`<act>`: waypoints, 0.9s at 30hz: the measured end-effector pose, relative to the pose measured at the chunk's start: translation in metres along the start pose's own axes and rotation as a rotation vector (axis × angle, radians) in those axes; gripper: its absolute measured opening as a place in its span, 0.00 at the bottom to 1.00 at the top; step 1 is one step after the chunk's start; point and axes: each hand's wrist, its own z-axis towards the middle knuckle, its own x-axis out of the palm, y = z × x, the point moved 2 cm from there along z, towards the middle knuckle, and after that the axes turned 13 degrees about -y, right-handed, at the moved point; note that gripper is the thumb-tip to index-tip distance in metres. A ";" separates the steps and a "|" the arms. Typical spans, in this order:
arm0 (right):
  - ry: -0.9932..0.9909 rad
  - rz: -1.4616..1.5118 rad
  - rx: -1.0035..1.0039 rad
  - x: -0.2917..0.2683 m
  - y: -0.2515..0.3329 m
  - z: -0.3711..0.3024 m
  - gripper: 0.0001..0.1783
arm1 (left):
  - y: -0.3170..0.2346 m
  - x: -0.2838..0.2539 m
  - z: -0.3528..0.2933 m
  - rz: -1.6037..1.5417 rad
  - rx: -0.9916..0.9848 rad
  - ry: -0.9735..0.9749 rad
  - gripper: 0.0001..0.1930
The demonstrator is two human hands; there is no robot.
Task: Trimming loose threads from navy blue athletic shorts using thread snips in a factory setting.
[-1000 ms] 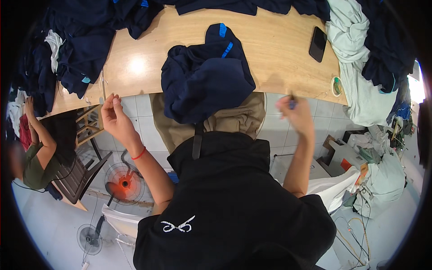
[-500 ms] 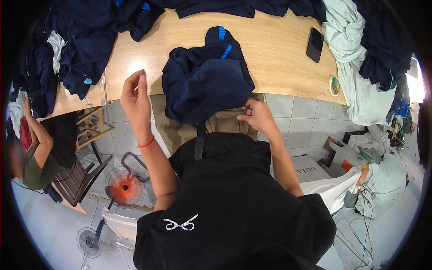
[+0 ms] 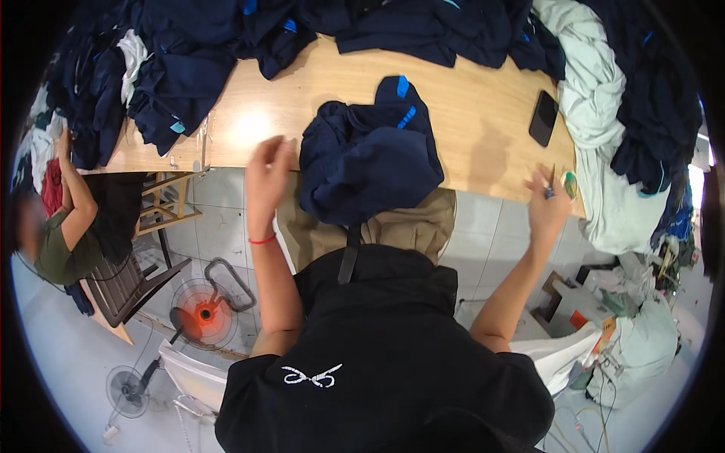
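A dark navy garment with bright blue strips lies bunched at the table's front edge, partly hanging over my lap. My left hand is raised just left of it, apart from the cloth. Its fingers are loosely bent and slightly blurred, with nothing seen in them. Out to the right, my right hand is at the table edge beside a small round container with something green and yellow inside. A small blue and dark pointed thing shows among its blurred fingers; its kind is unclear.
On the wooden table lie a black phone, pale green cloth and navy garments along the back. At the left, another person handles cloth. An orange-centred fan and a dark chair stand on the floor.
My right hand has left the garment's lower right edge and moved right to beside the round container. My left hand stays left of the garment. The whole view has shifted slightly.
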 end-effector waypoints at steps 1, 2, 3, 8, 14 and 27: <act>0.069 0.106 0.022 0.019 0.030 -0.005 0.18 | -0.002 0.011 -0.003 0.150 0.069 0.056 0.23; 0.142 0.216 0.043 0.040 0.064 -0.014 0.19 | -0.004 0.018 -0.009 0.206 0.137 0.028 0.26; 0.152 0.221 -0.002 0.067 0.084 -0.026 0.19 | -0.009 0.026 -0.016 0.255 0.211 0.001 0.28; 0.303 0.183 -0.372 0.150 0.148 -0.091 0.18 | -0.021 0.020 -0.050 0.202 0.259 -0.010 0.26; 0.542 0.203 -0.295 0.147 0.135 -0.102 0.18 | 0.001 0.007 -0.071 0.103 0.003 0.045 0.21; 0.863 0.032 -0.413 0.122 0.135 -0.099 0.22 | 0.001 0.017 -0.093 0.220 -0.052 0.482 0.43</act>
